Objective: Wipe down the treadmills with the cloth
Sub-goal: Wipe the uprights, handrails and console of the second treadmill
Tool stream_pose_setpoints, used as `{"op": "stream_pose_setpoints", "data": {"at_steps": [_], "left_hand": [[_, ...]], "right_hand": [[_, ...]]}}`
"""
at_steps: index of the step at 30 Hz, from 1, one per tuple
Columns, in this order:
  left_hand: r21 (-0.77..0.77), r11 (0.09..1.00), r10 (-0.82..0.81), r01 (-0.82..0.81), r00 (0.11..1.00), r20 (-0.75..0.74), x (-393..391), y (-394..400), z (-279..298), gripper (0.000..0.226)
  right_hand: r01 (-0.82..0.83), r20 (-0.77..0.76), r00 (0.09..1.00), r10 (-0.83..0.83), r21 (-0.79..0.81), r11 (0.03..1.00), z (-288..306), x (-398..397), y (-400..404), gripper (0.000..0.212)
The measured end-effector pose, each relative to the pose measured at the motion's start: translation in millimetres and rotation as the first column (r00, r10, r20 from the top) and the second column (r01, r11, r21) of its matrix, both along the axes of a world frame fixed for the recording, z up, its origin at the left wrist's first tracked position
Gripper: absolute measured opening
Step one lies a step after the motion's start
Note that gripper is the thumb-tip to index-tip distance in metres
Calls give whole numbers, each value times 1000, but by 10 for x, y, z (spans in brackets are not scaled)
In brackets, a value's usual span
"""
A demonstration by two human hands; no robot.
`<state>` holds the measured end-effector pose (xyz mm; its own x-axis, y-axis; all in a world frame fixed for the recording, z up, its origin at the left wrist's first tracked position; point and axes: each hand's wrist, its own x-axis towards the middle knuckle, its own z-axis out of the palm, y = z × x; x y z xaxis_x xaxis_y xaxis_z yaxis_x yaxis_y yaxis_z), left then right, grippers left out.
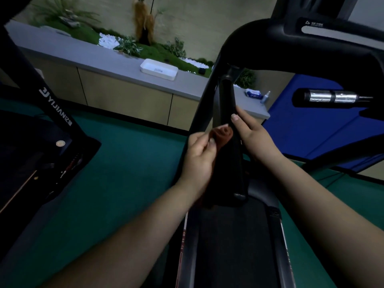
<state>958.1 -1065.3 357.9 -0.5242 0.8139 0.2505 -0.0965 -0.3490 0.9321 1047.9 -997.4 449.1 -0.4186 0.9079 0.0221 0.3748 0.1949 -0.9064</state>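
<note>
Matt black treadmill, soft cloth, shiny metal grip

The treadmill upright looks like smooth, matt black plastic; against it the cloth is soft, rust-brown fabric. Right of the upright, the handle sensor is glossy, reflective metal. Below it the belt looks finely rough; left of it the floor is matt green.

White lettering reading "YIJIAN", with a logo mark above it and further small characters too blurred to read, runs down the black upright of the neighbouring treadmill at nine o'clock; the console at one o'clock bears a small triangular logo and illegible print.
</note>
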Motion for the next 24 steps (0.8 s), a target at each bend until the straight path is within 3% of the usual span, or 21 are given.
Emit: {"op": "stream_pose_setpoints", "data": {"at_steps": [7, 9, 12, 17, 20, 24], "left_hand": [[-92, 992, -81, 81, 997, 4, -259, 585, 145, 34], [-144, 988, -54, 48, 998, -39, -221, 455, 102, 45], [-131, 991, -41, 32, 997, -67, -51, -3, 85, 41], [-120, 977, -202, 176, 945, -258, -115, -472, 256, 33], [-128, 983, -170, 129, 901, -398, -320, -332, 461, 36], [-77, 997, -58, 28, 906, -418, -509, -110, 821, 38]], "right_hand": [[-6, -21, 1000, 6, 29, 1000, -98, 20, 61, 44], [-12, -22, 1000, 12, 21, 1000, -126, 26, 75, 44], [-7, -71, 997, 6, -24, 1000, -153, 17, 61, 43], [-20, -82, 997, 14, -65, 998, -42, 43, 35, 43], [71, -61, 996, -68, 49, 996, 30, 48, 2, 32], [207, -169, 971, -170, 230, 951, 210, 32, -131, 26]]}}
